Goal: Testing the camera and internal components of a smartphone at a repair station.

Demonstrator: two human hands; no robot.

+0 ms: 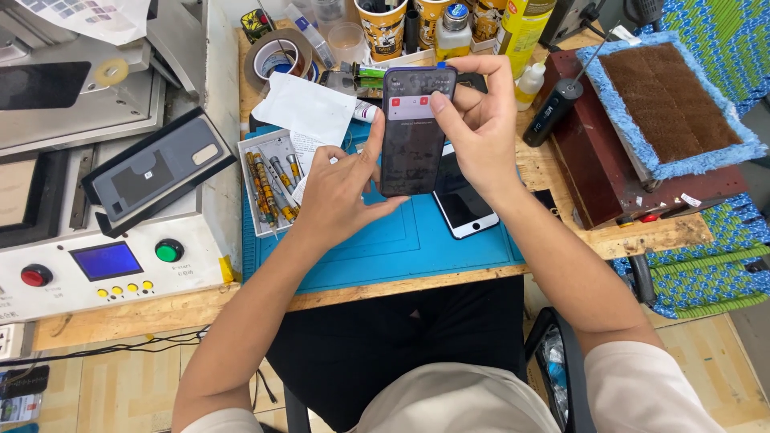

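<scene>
Though screen-lit, phone [413, 128] between fingers [473, 96]

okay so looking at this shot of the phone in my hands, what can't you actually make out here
All in the head view:
- Lower left edge of the dark phone: covered by the left hand.
- White phone on the blue mat: upper part hidden behind the held phone and right hand.
- Tools in the small tray: too small to identify.
- Cups at the back: cut off by the top edge.

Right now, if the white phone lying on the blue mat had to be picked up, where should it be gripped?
Probably by the white phone's long edges near its lower end, coming from the right: it lies flat on the blue mat, its upper part hidden beneath the dark phone.
</scene>
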